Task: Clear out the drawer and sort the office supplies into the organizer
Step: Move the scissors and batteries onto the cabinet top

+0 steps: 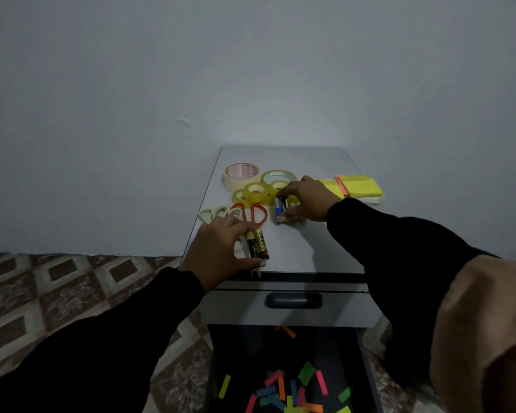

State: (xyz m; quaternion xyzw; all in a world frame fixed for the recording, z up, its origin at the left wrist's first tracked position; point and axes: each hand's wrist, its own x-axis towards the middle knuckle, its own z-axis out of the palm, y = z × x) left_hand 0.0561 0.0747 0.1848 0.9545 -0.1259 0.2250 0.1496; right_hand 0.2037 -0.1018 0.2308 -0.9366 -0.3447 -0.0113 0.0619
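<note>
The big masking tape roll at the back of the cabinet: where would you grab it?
The masking tape roll lies flat with its hole facing up. Come from above, one finger in the hole and the thumb on the outer wall at its left side, since the smaller tape rolls crowd its near right.

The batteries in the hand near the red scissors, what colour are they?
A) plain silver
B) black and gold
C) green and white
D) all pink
B: the left hand grips black-and-gold batteries at the front of the cabinet top, just in front of the red scissors.
</note>
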